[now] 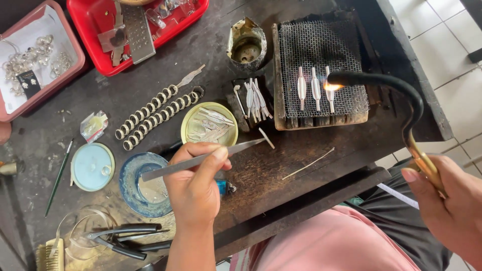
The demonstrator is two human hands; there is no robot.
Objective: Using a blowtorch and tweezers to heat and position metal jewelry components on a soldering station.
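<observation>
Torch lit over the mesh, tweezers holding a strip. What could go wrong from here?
1. The torch flame sits on the rightmost of three silver pieces on the wire mesh; lingering may melt it.
2. The tweezers in the left hand pinch a small strip by its end; it could slip out.

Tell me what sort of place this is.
Probably a jeweller's soldering bench: the right hand aims a lit torch at silver pieces on a wire mesh block, and the left hand holds tweezers.
</observation>
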